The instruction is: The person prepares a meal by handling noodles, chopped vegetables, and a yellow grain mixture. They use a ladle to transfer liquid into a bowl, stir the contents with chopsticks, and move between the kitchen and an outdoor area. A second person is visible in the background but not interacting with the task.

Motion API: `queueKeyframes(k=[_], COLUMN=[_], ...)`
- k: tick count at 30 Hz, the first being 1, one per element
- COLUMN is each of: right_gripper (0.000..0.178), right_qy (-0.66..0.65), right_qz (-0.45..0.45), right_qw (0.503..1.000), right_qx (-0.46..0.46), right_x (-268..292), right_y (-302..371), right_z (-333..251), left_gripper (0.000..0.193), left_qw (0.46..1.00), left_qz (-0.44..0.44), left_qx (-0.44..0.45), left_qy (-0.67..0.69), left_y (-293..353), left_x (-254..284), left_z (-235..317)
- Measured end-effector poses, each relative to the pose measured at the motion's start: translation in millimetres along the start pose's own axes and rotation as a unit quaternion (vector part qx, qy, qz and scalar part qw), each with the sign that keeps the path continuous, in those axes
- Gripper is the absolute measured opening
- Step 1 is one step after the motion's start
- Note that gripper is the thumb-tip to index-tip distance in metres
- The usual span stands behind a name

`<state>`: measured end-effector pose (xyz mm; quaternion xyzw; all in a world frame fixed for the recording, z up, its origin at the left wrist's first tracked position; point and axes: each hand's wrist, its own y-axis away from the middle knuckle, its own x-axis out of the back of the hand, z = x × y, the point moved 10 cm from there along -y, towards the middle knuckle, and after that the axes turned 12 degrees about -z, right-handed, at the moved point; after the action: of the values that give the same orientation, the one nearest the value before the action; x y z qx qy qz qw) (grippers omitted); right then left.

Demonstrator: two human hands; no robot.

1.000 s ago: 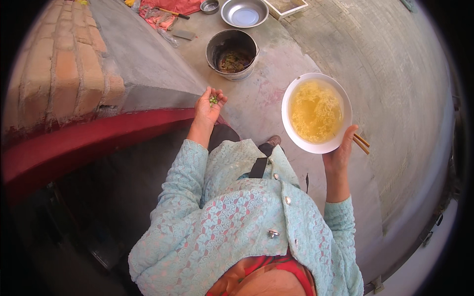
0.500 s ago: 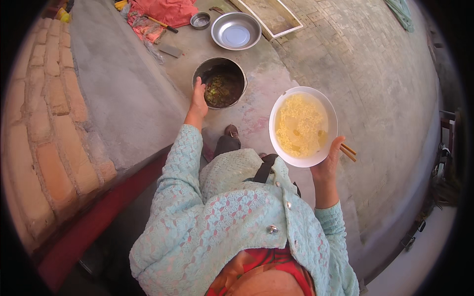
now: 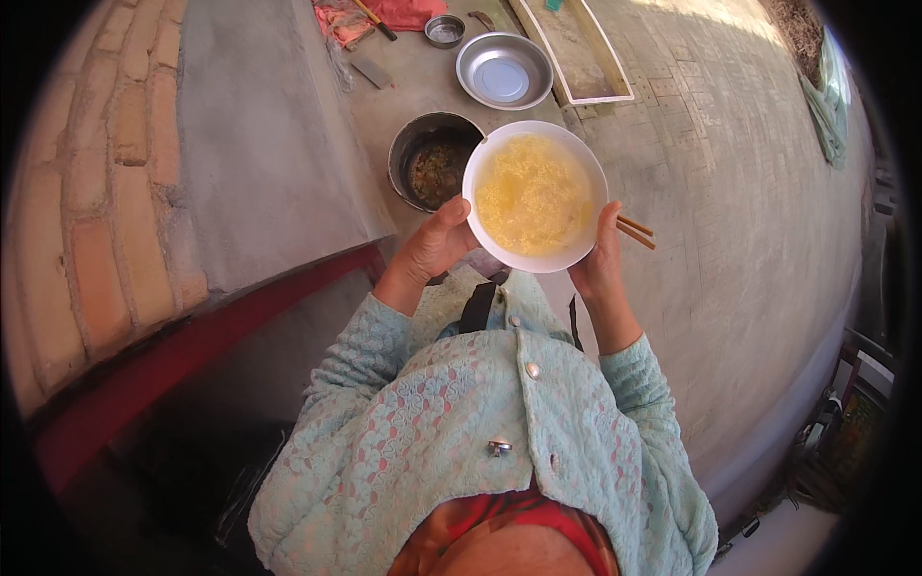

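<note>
A white bowl (image 3: 534, 263) of yellow, curly noodles (image 3: 530, 197) in pale liquid is held level in front of me. My left hand (image 3: 430, 248) grips its left side, thumb near the rim. On the opposite side my right hand (image 3: 602, 261) supports it, with the thumb up by the edge and the fingers mostly hidden underneath. A pair of wooden chopsticks (image 3: 638, 233) sticks out to the right from behind that hand. Down on the ground, partly covered by the bowl, stands a dark pot (image 3: 398, 158) with green and brown bits at its bottom.
Farther off lie a wide metal basin (image 3: 469, 77), a small metal bowl (image 3: 445, 32), a shallow white-edged tray (image 3: 600, 100), a grey flat piece (image 3: 371, 71) and a red cloth (image 3: 413, 13). A concrete ledge (image 3: 259, 144) and brickwork (image 3: 106, 250) run along the left.
My left hand has let go of the pot's rim and taken the bowl's left side. The bowl has moved left and now overlaps the pot in view.
</note>
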<state>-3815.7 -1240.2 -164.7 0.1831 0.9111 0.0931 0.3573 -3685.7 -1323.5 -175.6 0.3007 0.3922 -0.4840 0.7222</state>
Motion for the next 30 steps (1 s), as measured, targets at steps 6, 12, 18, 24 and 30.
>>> queueKeyframes(k=[6, 12, 18, 24, 30], right_gripper=[0.071, 0.065, 0.05, 0.041, 0.026], right_qy=[0.008, 0.268, 0.253, 0.338, 0.389], right_qz=[-0.079, -0.063, -0.091, -0.214, -0.136], right_qw=[0.995, 0.961, 0.942, 0.896, 0.9], right_qx=[-0.055, -0.005, 0.202, 0.192, 0.144], right_x=[-21, -15, -31, -86, -109], right_y=[-19, -37, -16, 0, -25], right_z=[8, -6, -105, -132, -110], left_gripper=[0.059, 0.056, 0.049, 0.047, 0.044], left_qw=[0.994, 0.979, 0.967, 0.96, 0.955], left_qz=[0.075, 0.132, 0.169, 0.187, 0.202], left_qx=[-0.084, -0.156, -0.19, -0.204, -0.213], left_qy=[0.002, -0.005, 0.03, 0.047, 0.045], left_y=[9, 27, 46, 57, 59], left_x=[-5, 3, 25, 42, 39], left_z=[9, 22, 19, 19, 29])
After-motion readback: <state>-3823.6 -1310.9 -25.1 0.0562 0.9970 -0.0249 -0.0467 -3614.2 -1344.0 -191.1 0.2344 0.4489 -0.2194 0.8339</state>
